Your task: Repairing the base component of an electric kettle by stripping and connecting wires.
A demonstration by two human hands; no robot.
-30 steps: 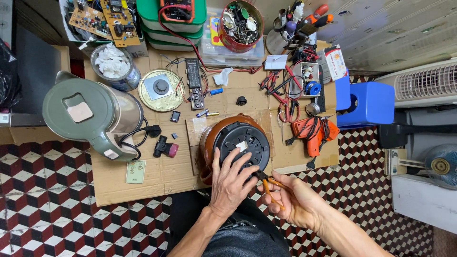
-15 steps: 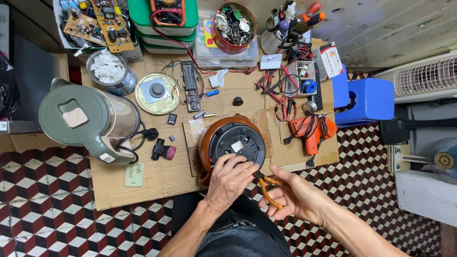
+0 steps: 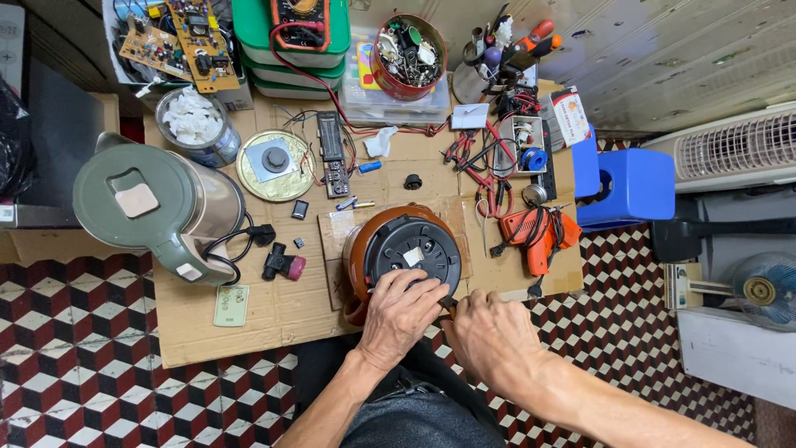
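From the head view, the grip of the left hand point(image 3: 400, 314) lay spread, fingers apart, pressing the near edge of the upturned orange kettle point(image 3: 408, 251) on the cardboard-covered counter point(image 3: 249, 315). The right hand point(image 3: 491, 338) sat just beside it, fingers curled; what they clamped could not be told. A green kettle point(image 3: 153, 203) stood to the left, an orange drill point(image 3: 537, 232) to the right.

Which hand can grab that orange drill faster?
Probably the right hand: it sits nearer the orange drill. The left hand rests on the upturned brown kettle, steadying it.
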